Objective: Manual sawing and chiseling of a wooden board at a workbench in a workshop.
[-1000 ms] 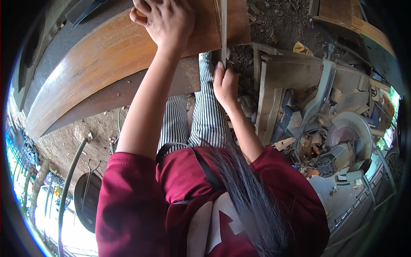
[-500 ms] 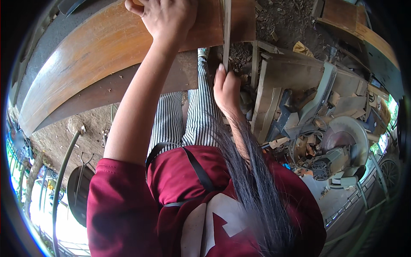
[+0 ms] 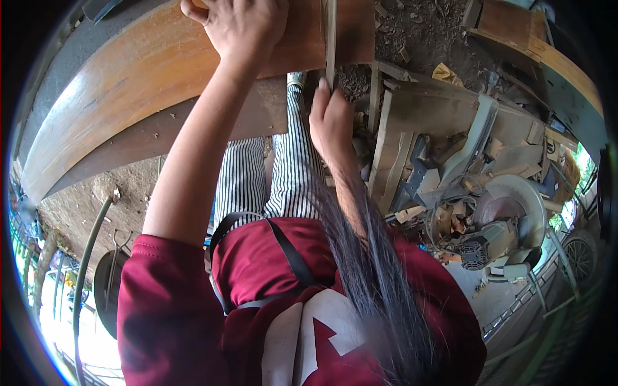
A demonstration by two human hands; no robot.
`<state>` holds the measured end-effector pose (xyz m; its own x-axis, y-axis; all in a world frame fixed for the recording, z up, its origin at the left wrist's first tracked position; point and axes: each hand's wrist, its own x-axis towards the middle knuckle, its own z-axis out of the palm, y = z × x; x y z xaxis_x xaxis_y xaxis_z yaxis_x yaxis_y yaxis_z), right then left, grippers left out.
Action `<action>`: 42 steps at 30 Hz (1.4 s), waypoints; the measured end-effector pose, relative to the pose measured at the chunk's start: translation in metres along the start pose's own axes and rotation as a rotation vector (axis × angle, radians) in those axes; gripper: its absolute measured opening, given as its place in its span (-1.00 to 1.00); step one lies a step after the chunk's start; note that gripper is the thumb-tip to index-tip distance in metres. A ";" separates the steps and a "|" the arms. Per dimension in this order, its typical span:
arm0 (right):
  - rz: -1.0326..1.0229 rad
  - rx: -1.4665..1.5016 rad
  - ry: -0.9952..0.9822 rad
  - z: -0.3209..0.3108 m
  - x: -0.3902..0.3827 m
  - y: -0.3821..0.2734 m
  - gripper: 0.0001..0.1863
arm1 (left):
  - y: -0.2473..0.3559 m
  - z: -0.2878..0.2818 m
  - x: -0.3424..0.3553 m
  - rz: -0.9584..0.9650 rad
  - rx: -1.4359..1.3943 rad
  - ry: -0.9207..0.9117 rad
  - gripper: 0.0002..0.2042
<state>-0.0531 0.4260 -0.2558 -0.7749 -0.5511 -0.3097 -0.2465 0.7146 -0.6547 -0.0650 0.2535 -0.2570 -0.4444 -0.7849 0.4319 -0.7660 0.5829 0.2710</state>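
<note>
A curved, varnished wooden board (image 3: 103,96) crosses the upper left of the head view above a darker panel (image 3: 96,167). My left hand (image 3: 244,26) lies on the board with fingers bent and apart. My right hand (image 3: 331,119) is closed around the lower end of a long, narrow, pale strip (image 3: 331,38), which runs upright in the view across the board near its right end; whether the strip is wood or a tool blade I cannot tell. Long dark hair partly covers my right forearm.
On the right are scrap panels (image 3: 438,109), offcuts and a dusty circular cutting machine (image 3: 496,238) with a round guard, plus a spoked wheel (image 3: 579,254) beyond. Bent metal tubing (image 3: 87,270) stands at lower left. Dirt ground (image 3: 412,32) shows above.
My right hand has moved a little away from my body, up the view toward the board. My left hand stays on the board. Hair has fallen across my right forearm since the first frame.
</note>
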 end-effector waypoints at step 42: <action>0.110 0.092 -0.067 0.001 0.003 -0.015 -0.60 | -0.013 0.001 -0.005 0.019 0.104 0.027 -0.72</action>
<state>-0.0510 0.4139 -0.2476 -0.7525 -0.5019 -0.4264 -0.1056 0.7310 -0.6741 -0.0532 0.2492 -0.2640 -0.4478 -0.7671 0.4594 -0.8023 0.5715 0.1723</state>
